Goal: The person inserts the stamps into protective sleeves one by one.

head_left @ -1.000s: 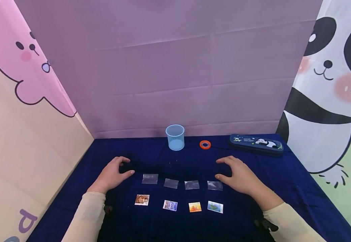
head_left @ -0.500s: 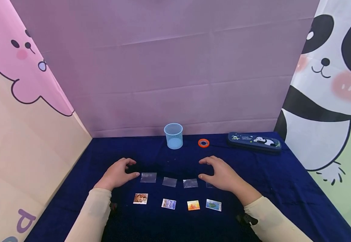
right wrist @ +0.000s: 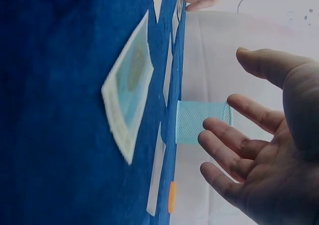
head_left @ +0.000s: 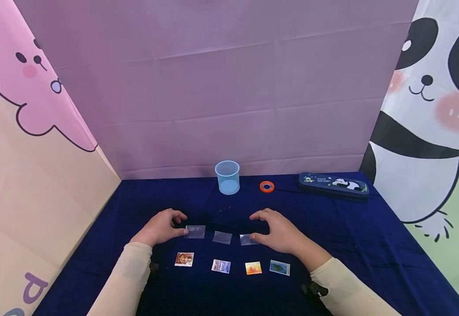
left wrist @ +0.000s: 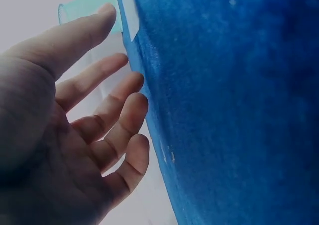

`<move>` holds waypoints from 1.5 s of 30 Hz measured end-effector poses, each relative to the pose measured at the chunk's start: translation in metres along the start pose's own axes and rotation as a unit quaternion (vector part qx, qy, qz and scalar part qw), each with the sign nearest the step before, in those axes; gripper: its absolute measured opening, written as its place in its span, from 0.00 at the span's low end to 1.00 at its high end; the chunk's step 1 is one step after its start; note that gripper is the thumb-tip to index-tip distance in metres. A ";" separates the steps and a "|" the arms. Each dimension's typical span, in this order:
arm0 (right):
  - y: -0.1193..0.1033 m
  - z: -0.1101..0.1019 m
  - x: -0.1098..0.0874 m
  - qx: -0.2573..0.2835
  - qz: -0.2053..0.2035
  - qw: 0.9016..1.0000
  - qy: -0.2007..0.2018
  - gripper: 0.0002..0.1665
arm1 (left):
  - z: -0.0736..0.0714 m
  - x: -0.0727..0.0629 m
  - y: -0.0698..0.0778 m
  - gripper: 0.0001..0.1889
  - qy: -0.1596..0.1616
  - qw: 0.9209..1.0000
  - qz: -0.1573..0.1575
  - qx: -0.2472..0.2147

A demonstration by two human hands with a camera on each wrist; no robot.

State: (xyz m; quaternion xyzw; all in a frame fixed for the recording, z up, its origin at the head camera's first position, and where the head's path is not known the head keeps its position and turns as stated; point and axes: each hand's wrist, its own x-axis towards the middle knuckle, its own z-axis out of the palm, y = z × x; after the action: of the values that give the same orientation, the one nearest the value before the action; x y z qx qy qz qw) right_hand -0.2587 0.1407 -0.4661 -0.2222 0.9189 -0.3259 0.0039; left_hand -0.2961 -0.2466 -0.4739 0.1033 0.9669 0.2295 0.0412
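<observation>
My left hand (head_left: 160,227) hovers at the left edge of a small clear plastic bag (head_left: 196,231), its thumb tip overlapping that edge. In the left wrist view its fingers are loosely bent and hold nothing. A second bag (head_left: 222,238) lies to the right. My right hand (head_left: 280,232) is held over the right side of a third bag (head_left: 245,239) and hides another one in the head view; its fingers are spread and hold nothing. Nearer me lie stamps in a row: a brown one (head_left: 184,259), a purple-blue one (head_left: 221,266), an orange one (head_left: 253,268) and a blue-green one (head_left: 280,267).
At the back of the dark blue cloth (head_left: 197,289) stand a light blue mesh cup (head_left: 227,177), an orange-red roll of tape (head_left: 266,187) and a navy pencil case (head_left: 333,186) with a panda picture. Fabric walls (head_left: 221,87) enclose the table at the back and sides.
Both hands have moved inward: my left hand to the right up to the first bag, my right hand to the left across the fourth bag toward the third. Bags and stamps stay put.
</observation>
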 end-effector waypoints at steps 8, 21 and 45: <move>-0.003 0.006 0.002 0.008 -0.008 1.000 -0.019 0.30 | 0.005 -0.001 -0.002 0.14 -0.007 1.000 0.003 -0.005; -0.014 0.009 0.004 0.030 -0.042 0.998 -0.031 0.27 | -0.006 -0.012 -0.027 0.07 -0.002 0.995 0.034 -0.096; -0.061 0.035 0.023 0.028 -0.074 0.993 -0.084 0.27 | -0.025 -0.052 -0.057 0.03 0.146 0.967 0.028 -0.208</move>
State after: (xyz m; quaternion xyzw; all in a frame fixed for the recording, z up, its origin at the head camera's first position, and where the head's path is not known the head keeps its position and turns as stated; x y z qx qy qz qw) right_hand -0.2493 0.0683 -0.4534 -0.3155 0.8870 -0.3312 0.0633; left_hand -0.2585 -0.3187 -0.4760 0.0847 0.8904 0.4390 -0.0858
